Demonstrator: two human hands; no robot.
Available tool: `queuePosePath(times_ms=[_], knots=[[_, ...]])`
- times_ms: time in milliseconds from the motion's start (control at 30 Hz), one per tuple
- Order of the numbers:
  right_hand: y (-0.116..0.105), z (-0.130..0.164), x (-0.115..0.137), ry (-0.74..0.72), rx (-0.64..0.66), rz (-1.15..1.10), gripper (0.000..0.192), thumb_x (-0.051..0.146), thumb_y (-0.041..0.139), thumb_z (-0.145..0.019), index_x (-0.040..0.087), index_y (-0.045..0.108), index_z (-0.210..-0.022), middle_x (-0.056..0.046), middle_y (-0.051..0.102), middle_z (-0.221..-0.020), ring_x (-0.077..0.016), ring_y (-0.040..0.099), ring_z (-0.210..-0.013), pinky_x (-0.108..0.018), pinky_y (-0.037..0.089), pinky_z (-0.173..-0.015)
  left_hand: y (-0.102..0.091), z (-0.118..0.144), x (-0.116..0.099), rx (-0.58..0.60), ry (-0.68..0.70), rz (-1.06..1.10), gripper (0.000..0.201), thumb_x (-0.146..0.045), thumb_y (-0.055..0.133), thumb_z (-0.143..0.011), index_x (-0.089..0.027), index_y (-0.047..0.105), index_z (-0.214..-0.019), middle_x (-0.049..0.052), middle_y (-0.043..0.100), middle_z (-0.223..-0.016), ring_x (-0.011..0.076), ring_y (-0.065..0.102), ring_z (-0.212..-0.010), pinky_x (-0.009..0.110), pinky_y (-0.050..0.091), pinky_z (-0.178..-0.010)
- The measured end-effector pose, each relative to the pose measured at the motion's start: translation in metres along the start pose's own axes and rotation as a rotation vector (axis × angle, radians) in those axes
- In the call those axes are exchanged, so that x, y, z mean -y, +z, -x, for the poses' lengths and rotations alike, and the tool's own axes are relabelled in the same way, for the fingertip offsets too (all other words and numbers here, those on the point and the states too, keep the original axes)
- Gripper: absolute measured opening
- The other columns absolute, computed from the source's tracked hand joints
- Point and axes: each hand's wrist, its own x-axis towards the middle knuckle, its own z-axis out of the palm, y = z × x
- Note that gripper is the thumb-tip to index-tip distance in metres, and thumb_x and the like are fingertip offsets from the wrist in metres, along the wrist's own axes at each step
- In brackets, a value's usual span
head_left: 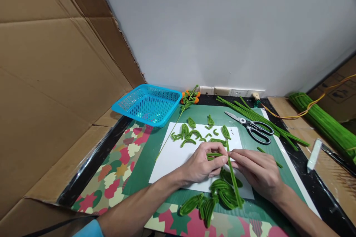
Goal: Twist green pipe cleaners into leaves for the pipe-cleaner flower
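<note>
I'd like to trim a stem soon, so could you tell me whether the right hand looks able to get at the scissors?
Probably yes: the scissors lie uncovered just beyond the right hand, nothing between them, though its fingers are pinching a green stem.

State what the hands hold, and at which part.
Both hands, left hand and right hand, pinch a green pipe-cleaner stem near its upper end.

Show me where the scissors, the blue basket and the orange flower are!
scissors [251,126]: head view, on the pivot where the blades meet the handles.
blue basket [147,105]: head view, on the mesh floor inside.
orange flower [190,97]: head view, on the orange blooms at the stem's top.
</note>
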Motion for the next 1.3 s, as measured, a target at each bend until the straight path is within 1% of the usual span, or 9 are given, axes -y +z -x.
queuePosePath(times_ms=[233,400,500,567,633,767,900,1133,1300], knots=[[-0.003,0.000,-0.004,-0.020,0.000,0.022,0.016,0.019,0.062,-0.106,0.013,0.068,-0.119,-0.013,0.080,-0.098,-0.0198,0.078,-0.082,-0.029,0.060,-0.070,-0.001,-0.002,0.000,0.049,-0.038,0.030,0.032,-0.046,0.072,-0.096,-0.017,0.057,-0.091,-0.009,0.046,-0.054,0.0055,0.039,-0.041,0.018,0.029,-0.043],[-0.002,-0.002,-0.003,-0.027,-0.019,0.021,0.016,0.020,0.060,-0.106,0.014,0.068,-0.119,-0.011,0.080,-0.096,-0.0196,0.078,-0.081,-0.029,0.060,-0.069,-0.002,0.000,0.001,0.010,-0.032,-0.041,0.032,-0.047,0.069,-0.098,-0.018,0.057,-0.093,-0.010,0.041,-0.053,0.0061,0.035,-0.041,0.019,0.026,-0.044],[-0.001,-0.005,-0.001,-0.010,-0.043,0.023,0.016,0.021,0.058,-0.107,0.015,0.070,-0.116,-0.010,0.080,-0.093,-0.0190,0.077,-0.077,-0.029,0.059,-0.067,0.000,0.002,-0.001,-0.051,0.029,-0.204,0.030,-0.046,0.067,-0.099,-0.017,0.061,-0.092,-0.006,0.049,-0.064,0.0081,0.043,-0.050,0.021,0.034,-0.051],[0.000,-0.007,0.000,0.006,-0.041,0.016,0.016,0.022,0.057,-0.108,0.016,0.071,-0.113,-0.010,0.079,-0.090,-0.0181,0.075,-0.074,-0.028,0.057,-0.064,0.002,0.003,-0.003,-0.106,0.119,-0.375,0.028,-0.042,0.066,-0.099,-0.016,0.065,-0.089,-0.001,0.059,-0.076,0.0120,0.054,-0.067,0.023,0.043,-0.066],[0.001,-0.009,0.002,0.030,-0.030,-0.005,0.017,0.023,0.055,-0.109,0.016,0.070,-0.112,-0.009,0.078,-0.088,-0.0172,0.073,-0.072,-0.027,0.055,-0.062,0.003,0.004,-0.005,-0.142,0.174,-0.494,0.027,-0.039,0.064,-0.100,-0.015,0.068,-0.090,0.002,0.065,-0.085,0.0155,0.059,-0.081,0.025,0.045,-0.078],[0.005,-0.009,0.003,0.075,-0.038,-0.049,0.019,0.025,0.053,-0.110,0.016,0.069,-0.110,-0.008,0.076,-0.086,-0.0164,0.071,-0.071,-0.026,0.051,-0.062,0.005,0.006,-0.007,-0.171,0.194,-0.613,0.028,-0.039,0.059,-0.103,-0.016,0.070,-0.093,0.002,0.066,-0.084,0.0162,0.059,-0.081,0.026,0.044,-0.078],[0.008,-0.008,0.005,0.090,-0.076,-0.082,0.017,0.024,0.054,-0.109,0.016,0.069,-0.103,-0.006,0.073,-0.083,-0.0153,0.066,-0.066,-0.026,0.046,-0.059,0.006,0.008,-0.006,-0.153,0.240,-0.671,0.030,-0.041,0.058,-0.104,-0.016,0.069,-0.091,0.002,0.065,-0.081,0.0157,0.057,-0.076,0.026,0.043,-0.074],[0.010,-0.010,0.013,0.270,-0.080,-0.331,0.027,0.023,0.048,-0.108,0.018,0.066,-0.089,-0.002,0.061,-0.074,-0.0151,0.055,-0.063,-0.027,0.040,-0.058,0.008,0.009,0.004,-0.189,0.375,-0.730,0.024,-0.034,0.059,-0.103,-0.017,0.071,-0.091,0.003,0.068,-0.082,0.0164,0.060,-0.075,0.026,0.047,-0.073],[0.012,-0.015,0.018,0.424,-0.098,-0.514,0.034,0.031,0.053,-0.107,0.019,0.062,-0.077,0.000,0.057,-0.069,-0.0135,0.051,-0.062,-0.026,0.039,-0.059,0.010,0.008,0.005,-0.202,0.409,-0.767,0.021,-0.028,0.056,-0.104,-0.018,0.073,-0.094,0.005,0.071,-0.086,0.0186,0.066,-0.081,0.027,0.050,-0.078]])
